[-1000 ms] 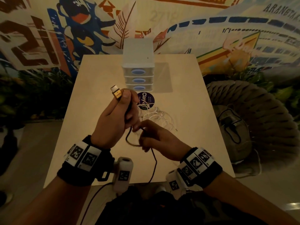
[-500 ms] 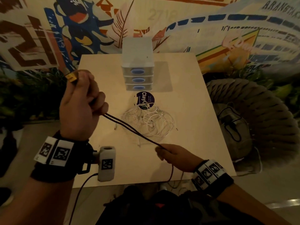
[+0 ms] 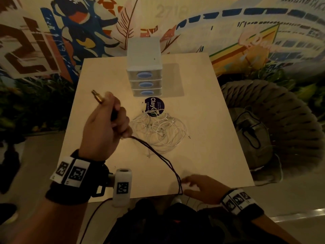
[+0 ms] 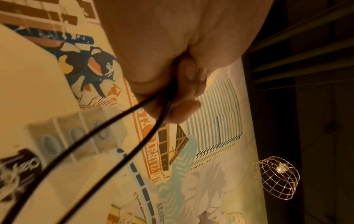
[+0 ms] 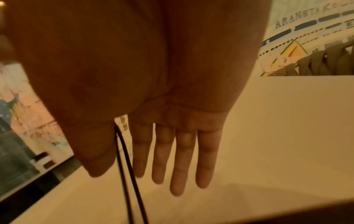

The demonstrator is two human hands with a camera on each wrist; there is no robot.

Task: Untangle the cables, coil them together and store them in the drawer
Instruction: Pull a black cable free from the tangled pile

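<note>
Two strands of black cable point(image 3: 159, 156) running taut from left hand point(image 3: 105, 131), fist closed round them with gold plug point(image 3: 97, 97) jutting out, down to right hand point(image 3: 202, 189), fingers straight, open at the surface point(image 3: 211, 138) edge. White cable tangle point(image 3: 161, 131) lying before the closed drawer unit point(image 3: 143, 74).

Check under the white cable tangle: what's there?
The white cable tangle lies on the table; its far edge overlaps a round dark sticker. Anything else beneath the strands is covered.
</note>
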